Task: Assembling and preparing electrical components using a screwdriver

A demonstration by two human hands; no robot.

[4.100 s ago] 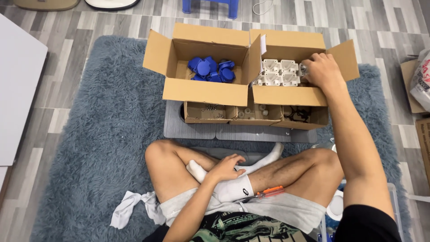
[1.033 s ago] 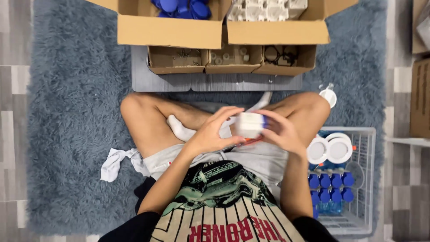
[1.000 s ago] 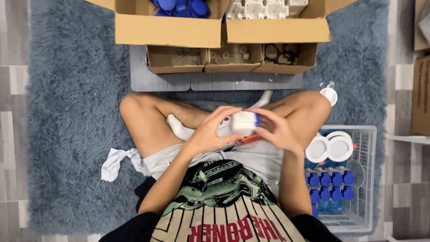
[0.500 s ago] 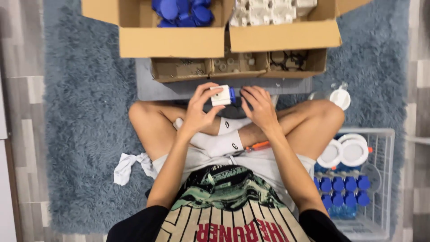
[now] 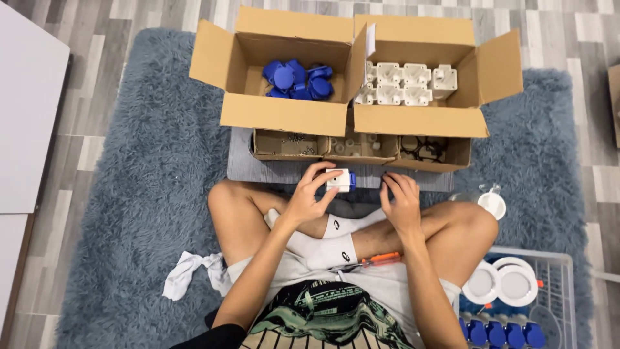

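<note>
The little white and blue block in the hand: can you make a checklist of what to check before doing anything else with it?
1. White and blue block held in left hand: ok.
2. Right hand free, holding nothing: ok.
3. Blue part seated fully on the block: cannot tell.
4. Orange-handled screwdriver within reach on the lap: ok.
5. Box of white parts open: ok.
6. Box of blue parts open: ok.

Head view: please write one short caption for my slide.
Seated person's left hand holds a white-and-blue part near open cardboard boxes; right hand free.
</note>
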